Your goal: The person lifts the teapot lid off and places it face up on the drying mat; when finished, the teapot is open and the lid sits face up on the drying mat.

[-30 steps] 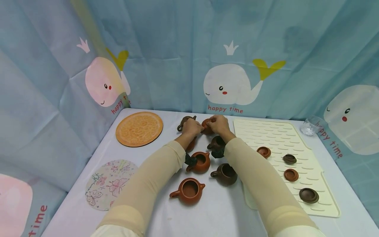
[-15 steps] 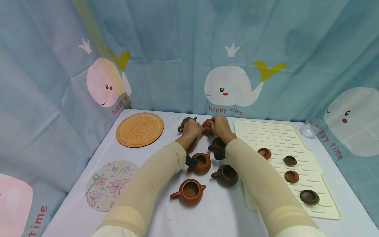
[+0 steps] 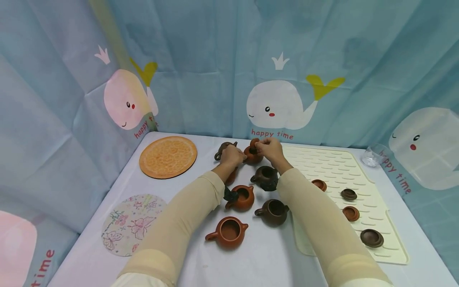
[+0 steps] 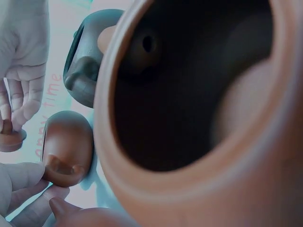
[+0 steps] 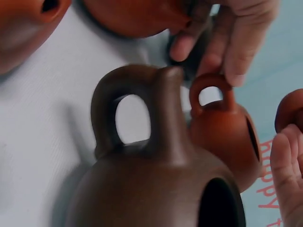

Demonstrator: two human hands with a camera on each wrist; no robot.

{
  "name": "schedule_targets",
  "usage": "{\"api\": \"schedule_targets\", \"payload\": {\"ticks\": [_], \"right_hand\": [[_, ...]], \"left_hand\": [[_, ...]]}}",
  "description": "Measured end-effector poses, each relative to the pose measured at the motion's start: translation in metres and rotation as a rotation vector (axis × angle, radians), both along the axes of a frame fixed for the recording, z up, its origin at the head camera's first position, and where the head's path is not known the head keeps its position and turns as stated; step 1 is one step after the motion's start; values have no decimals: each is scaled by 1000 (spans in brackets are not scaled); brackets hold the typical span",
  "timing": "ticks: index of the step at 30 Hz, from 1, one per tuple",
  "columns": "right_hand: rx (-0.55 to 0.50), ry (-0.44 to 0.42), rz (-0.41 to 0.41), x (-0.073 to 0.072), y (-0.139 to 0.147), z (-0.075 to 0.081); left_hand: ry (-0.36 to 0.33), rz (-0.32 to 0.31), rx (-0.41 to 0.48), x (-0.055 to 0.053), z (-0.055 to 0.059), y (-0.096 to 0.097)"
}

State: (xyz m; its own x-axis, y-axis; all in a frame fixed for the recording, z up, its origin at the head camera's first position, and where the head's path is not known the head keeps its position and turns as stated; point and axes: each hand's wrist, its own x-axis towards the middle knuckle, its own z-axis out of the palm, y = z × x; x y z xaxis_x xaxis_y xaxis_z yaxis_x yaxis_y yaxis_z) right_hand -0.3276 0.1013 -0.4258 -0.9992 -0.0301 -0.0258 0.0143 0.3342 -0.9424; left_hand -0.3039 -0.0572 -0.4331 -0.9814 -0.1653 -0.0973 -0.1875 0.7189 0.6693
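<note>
At the back of the table my left hand (image 3: 232,155) pinches the handle of a reddish-brown clay teapot (image 3: 253,157). The right wrist view shows its fingertips on that teapot's loop handle (image 5: 210,90). The pot's mouth is uncovered. Just above it, my right hand (image 3: 271,150) holds the small round lid (image 3: 254,142) by its knob, apart from the pot; the lid (image 4: 12,140) also shows in the left wrist view. Beside my left hand stands a dark brown teapot (image 3: 224,147), partly hidden by the hand. Another reddish teapot (image 3: 231,177) is mostly covered by the left wrist.
Several open teapots stand nearer, among them a reddish one (image 3: 229,232) and a dark one (image 3: 274,213). A cream mat (image 3: 387,251) on the right bears several lids (image 3: 371,238). A clear glass cup (image 3: 373,156) stands back right. Two round mats (image 3: 168,156) lie left.
My right hand has lifted the lid off the reddish teapot and moved slightly right, uncovering the pot's mouth. The left hand stays at the pot's handle.
</note>
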Motion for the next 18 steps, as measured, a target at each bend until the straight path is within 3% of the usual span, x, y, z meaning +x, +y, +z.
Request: {"api": "schedule_targets", "payload": {"ticks": [3,8,13,18], "right_hand": [[-227,-80,0,0,3,2],[-474,-155,59,-1,8,1],[-612,-228,106,0,12,1],[-682,-248,111,2,13,2]], "left_hand": [[-1,-2,-10,0,0,0],[-5,-9,-12,1,-1,0],[-12,-16,-16,0,-1,0],[-16,-15,-16,0,0,0]]}}
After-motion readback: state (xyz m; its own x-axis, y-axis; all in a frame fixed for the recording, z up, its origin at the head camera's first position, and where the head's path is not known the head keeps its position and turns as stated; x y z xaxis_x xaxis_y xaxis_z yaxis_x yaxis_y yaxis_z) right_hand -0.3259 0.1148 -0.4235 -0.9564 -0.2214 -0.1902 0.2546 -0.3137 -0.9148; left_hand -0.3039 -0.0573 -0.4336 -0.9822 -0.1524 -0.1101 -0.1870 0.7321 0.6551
